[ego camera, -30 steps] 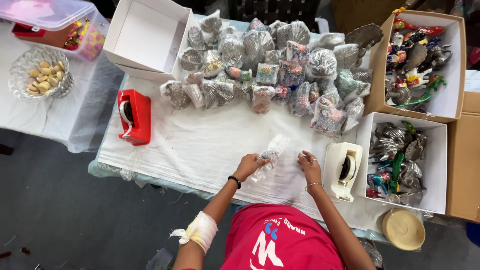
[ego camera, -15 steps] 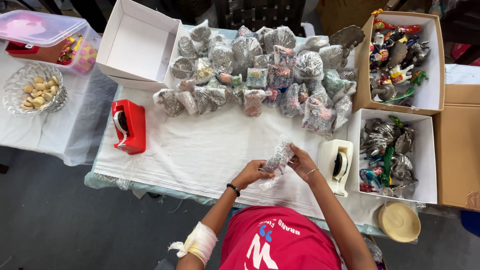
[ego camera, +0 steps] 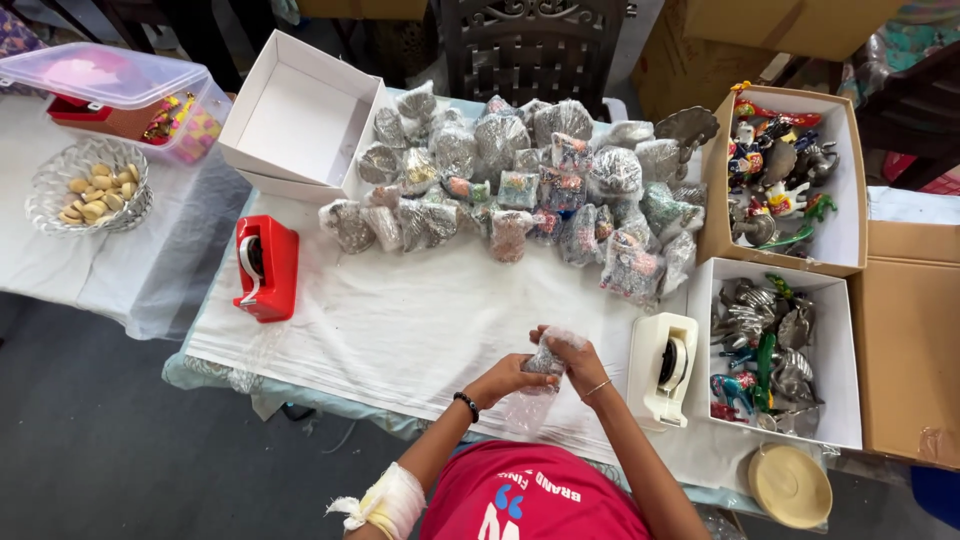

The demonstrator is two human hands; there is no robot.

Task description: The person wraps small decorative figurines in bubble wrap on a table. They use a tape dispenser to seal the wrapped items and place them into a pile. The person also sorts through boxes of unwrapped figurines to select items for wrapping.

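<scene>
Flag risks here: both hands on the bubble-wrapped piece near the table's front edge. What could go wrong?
1. The left hand and right hand hold the bubble-wrapped piece with loose wrap trailing toward the table's front edge; it could slip off.
2. The white tape dispenser sits close by the right hand; an elbow swing might knock it.
3. The pile of wrapped figurines is heaped loosely; pieces could roll.

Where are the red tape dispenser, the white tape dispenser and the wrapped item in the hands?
red tape dispenser [ego camera: 266,268]: head view, on the middle of its red body.
white tape dispenser [ego camera: 664,368]: head view, on its body beside the tape roll.
bubble-wrapped item [ego camera: 546,360]: head view, on the wrap showing between both hands.
</scene>
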